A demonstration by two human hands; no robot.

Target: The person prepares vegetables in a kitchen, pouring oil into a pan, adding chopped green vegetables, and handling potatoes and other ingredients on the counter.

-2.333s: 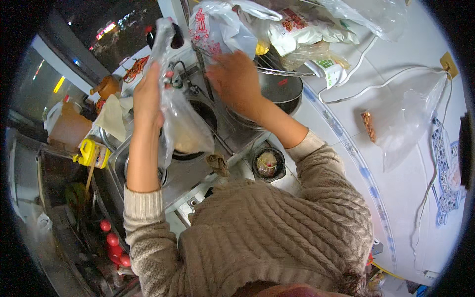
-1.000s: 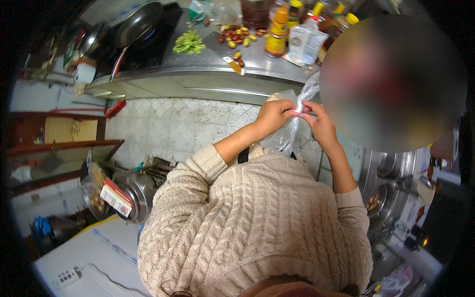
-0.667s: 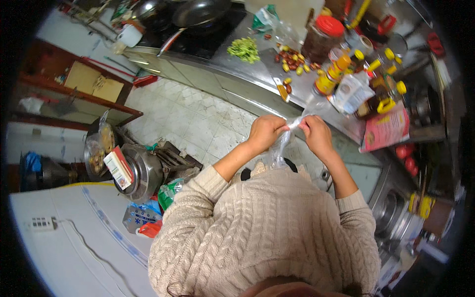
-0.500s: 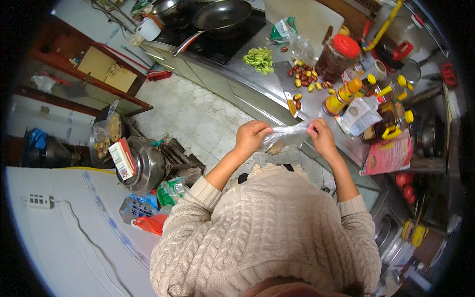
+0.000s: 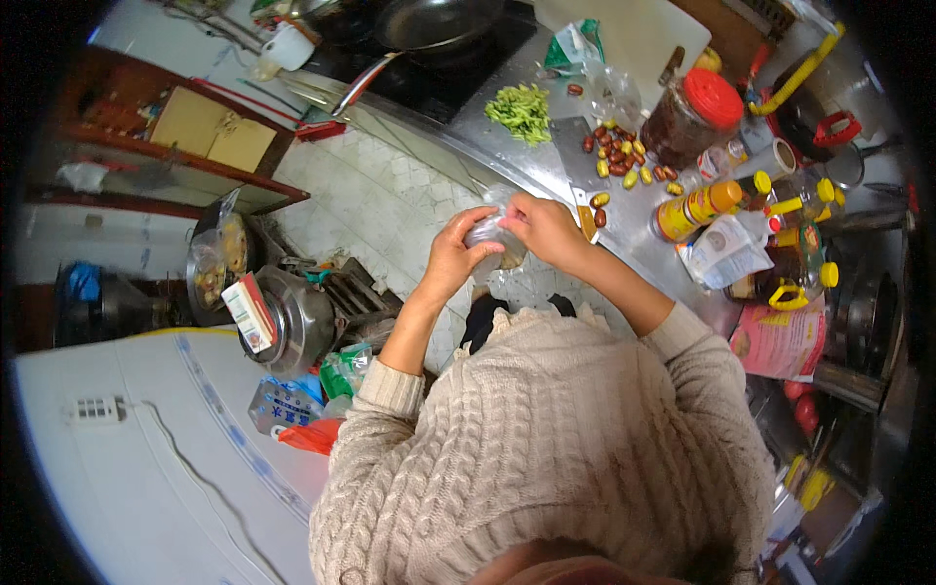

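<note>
A clear plastic bag hangs in front of my chest, away from the counter's edge, with something brownish low in it that I cannot make out. My left hand curls round the bag's left side, thumb and fingers closed on the plastic. From the right, my right hand pinches the bag's bunched upper part. Just beyond my right hand a knife lies at the counter's edge, its blade pointing away from me. Reddish-brown and yellowish date-like fruits and a pile of chopped green vegetable lie on the steel counter.
A red-lidded jar, a yellow sauce bottle, a white packet and a pink bag crowd the counter's right. At the far left a frying pan sits on the black cooktop. A metal pot stands at my left.
My hands have come closer together and moved left. The bag, stretched sideways between them before, is now gathered up. My right arm reaches further across, and the view has shifted slightly.
</note>
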